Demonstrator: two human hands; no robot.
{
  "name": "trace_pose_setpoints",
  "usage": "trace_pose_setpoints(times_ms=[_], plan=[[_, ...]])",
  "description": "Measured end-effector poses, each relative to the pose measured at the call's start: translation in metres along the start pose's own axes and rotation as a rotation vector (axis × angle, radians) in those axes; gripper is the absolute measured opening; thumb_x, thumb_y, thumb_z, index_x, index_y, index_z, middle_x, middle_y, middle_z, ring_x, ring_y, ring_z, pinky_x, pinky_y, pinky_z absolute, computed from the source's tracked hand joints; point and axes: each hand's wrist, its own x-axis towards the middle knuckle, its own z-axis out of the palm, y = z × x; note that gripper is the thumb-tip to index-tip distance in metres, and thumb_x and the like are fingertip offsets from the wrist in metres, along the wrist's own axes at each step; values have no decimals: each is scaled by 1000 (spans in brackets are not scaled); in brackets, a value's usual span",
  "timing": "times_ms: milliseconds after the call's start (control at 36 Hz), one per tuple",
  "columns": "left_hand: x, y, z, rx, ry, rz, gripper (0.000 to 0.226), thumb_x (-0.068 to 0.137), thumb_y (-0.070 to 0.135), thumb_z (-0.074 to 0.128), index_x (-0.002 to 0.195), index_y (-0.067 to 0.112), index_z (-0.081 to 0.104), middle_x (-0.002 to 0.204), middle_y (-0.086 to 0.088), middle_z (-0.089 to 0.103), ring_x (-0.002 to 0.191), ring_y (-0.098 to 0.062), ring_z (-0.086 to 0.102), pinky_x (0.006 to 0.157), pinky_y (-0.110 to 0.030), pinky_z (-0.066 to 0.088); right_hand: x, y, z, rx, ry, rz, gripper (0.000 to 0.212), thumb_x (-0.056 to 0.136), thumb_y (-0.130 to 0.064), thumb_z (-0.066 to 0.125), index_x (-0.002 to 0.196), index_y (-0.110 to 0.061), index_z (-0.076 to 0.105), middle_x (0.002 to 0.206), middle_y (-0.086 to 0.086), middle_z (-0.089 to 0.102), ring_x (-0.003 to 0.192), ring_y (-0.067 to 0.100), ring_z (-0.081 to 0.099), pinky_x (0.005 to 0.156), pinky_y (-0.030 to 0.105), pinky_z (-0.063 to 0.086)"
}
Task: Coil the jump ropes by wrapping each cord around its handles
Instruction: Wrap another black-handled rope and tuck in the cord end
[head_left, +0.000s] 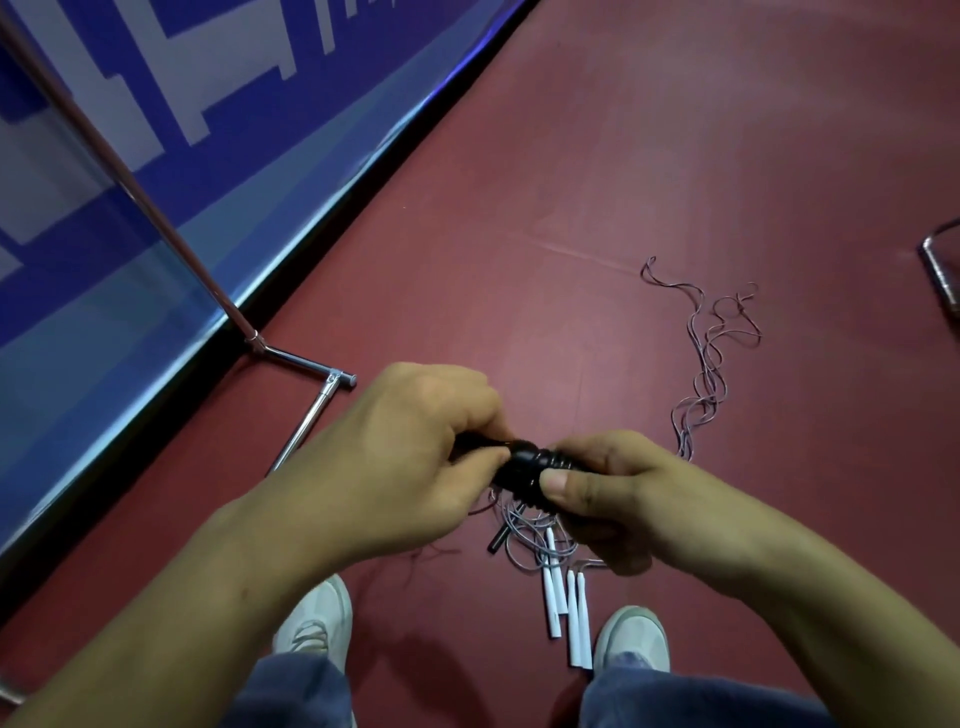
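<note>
Being held between both hands, above the floor: black jump-rope handles, with cord already wound round them in tight dark turns

Left hand is being kept curled over the left end of the bundle and is pinching it. The fingertips are mostly hidden behind the knuckles, so exact finger placement cannot be told

Right hand is being closed round the right end, with the thumb being pressed flat onto the wound cord and the other fingers being wrapped underneath

Directly below the hands a tangle of thin grey cord is lying on the red floor. Whether a strand is running from the bundle down into that tangle cannot be told, as the hands are covering the joint

White handles are lying side by side on the floor, tips pointing up into the tangle, between the two white shoes. A short black piece is lying just left of the tangle, touching it

More loose cord is being seen trailing away from the pile toward the upper right in irregular loops

Blue jeans are being seen at the bottom edge

At left, a blue printed banner is standing along the floor edge, with a chrome stand angled in front of it and its foot resting on the floor. At the right edge a metal object is being cut off by the frame and is too partial to identify
</note>
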Motion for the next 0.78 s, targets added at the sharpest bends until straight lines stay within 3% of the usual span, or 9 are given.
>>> trace_pose_setpoints(times_ms=[111,194,278,389,472,556,694,778], plan=[[-11,5,7,15,137,75,11,89,14,69,92,10,79,70,4,60,60,-9,54,57,-26,44,-1,0,-8,84,24,-70,38,91,-26,58,96,9,46,61,1,28,51,14,23,49,29,17],[-12,10,16,-56,244,35,9,89,10,72,92,7,80,72,4,63,63,-6,56,62,-15,43,1,1,-6,184,38,-128,29,93,-26,57,89,1,47,62,2,25,52,13,21,49,25,20],[-9,17,21,-221,306,-41,10,90,12,73,84,8,81,65,5,60,57,-7,55,59,-16,40,3,-3,-3,357,48,-178,19,92,-25,56,97,-7,53,61,-1,25,48,9,21,45,20,24],[-7,25,21,-534,290,-308,26,90,17,75,64,16,74,52,2,59,47,-8,51,50,-21,41,0,-11,-4,501,49,-241,26,91,-25,54,108,-6,51,57,-1,31,45,7,25,43,17,29],[-2,23,13,-682,256,-462,17,86,19,76,70,14,78,59,-5,68,49,-11,54,51,-21,45,-3,-13,-4,520,25,-259,35,91,-25,54,114,0,49,58,2,31,46,8,25,44,19,29],[1,17,1,-616,267,-482,10,85,21,78,75,20,79,66,1,72,55,-3,57,56,-16,47,-3,-13,-3,515,-7,-265,45,91,-24,54,114,12,41,59,3,31,46,8,25,44,19,29],[0,13,3,-605,245,-537,4,82,24,81,79,23,77,75,1,74,68,-15,66,68,-28,56,-4,-13,-2,477,8,-264,45,91,-23,55,116,11,40,61,5,29,48,9,25,44,20,29],[0,19,10,-748,215,-572,13,81,13,80,71,17,74,62,1,67,56,-12,56,52,-21,48,-6,-13,0,506,8,-283,44,90,-22,55,114,11,40,60,4,29,47,9,25,45,20,30]])
